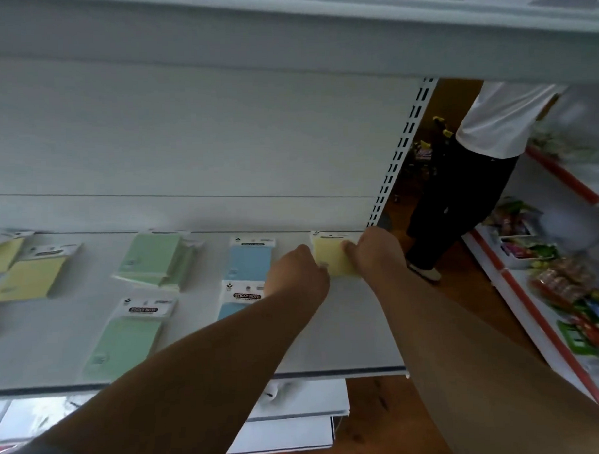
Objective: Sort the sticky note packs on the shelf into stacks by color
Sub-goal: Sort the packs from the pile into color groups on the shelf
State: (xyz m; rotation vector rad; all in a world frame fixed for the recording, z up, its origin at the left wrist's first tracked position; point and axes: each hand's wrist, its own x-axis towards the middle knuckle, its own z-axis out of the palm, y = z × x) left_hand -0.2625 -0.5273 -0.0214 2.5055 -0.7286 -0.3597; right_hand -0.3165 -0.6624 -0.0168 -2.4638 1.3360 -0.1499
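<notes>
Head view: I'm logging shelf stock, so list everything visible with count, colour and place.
Yellow packs: two visible, far left, overlapping.
Yellow pack: one, back right, between both hands.
Green stack: one, back centre-left.
Green pack: one, front centre-left.
Blue packs: two, centre, one behind the other.
Shelf: one, white.
Bystander: one, white top, dark trousers, right aisle.
Snacks: many, mixed colours, right shelves.
Left hand: gripping the pack.
Right hand: gripping the pack.

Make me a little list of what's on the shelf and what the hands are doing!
place: white shelf
hands: left hand and right hand both grip the yellow pack at back right
blue packs: one at back, one in front
green packs: back pile, front pack
other yellow packs: far left
</notes>
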